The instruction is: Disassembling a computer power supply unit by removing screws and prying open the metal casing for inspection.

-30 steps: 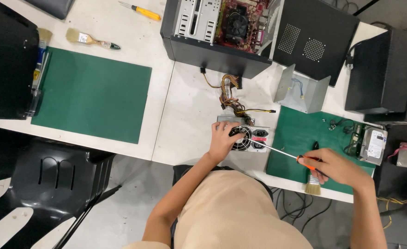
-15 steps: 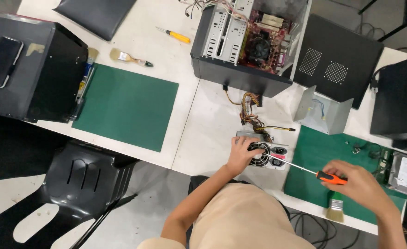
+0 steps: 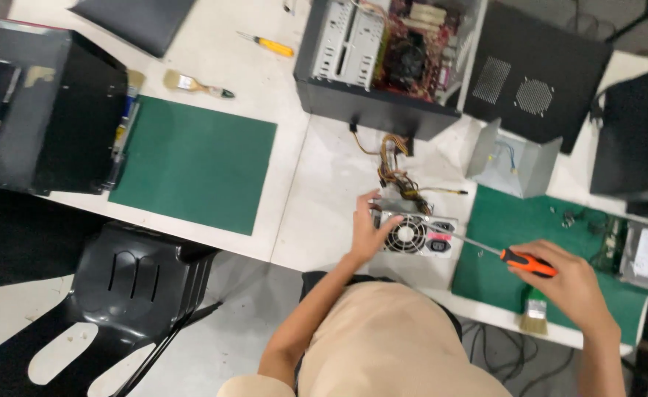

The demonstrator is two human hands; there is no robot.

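Two hands at work — left hand (image 3: pixel 370 229) spread flat on power supply unit (image 3: pixel 414 234), right hand (image 3: pixel 570 283) closed around orange-handled screwdriver (image 3: pixel 502 254), tip at unit's face

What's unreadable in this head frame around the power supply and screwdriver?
- Screwdriver tip: too small to tell whether it sits in a screw on the power supply.
- Right hand: covers the handle's rear end.
- Left hand: hides the supply's left side.
- Small parts on the green mat: too small and blurred.

Power supply (image 3: pixel 411 234) on table (image 3: pixel 324 198) edge; open computer case (image 3: pixel 383 62) behind; mat (image 3: pixel 193 173) left; screwdriver (image 3: pixel 511 256) right.
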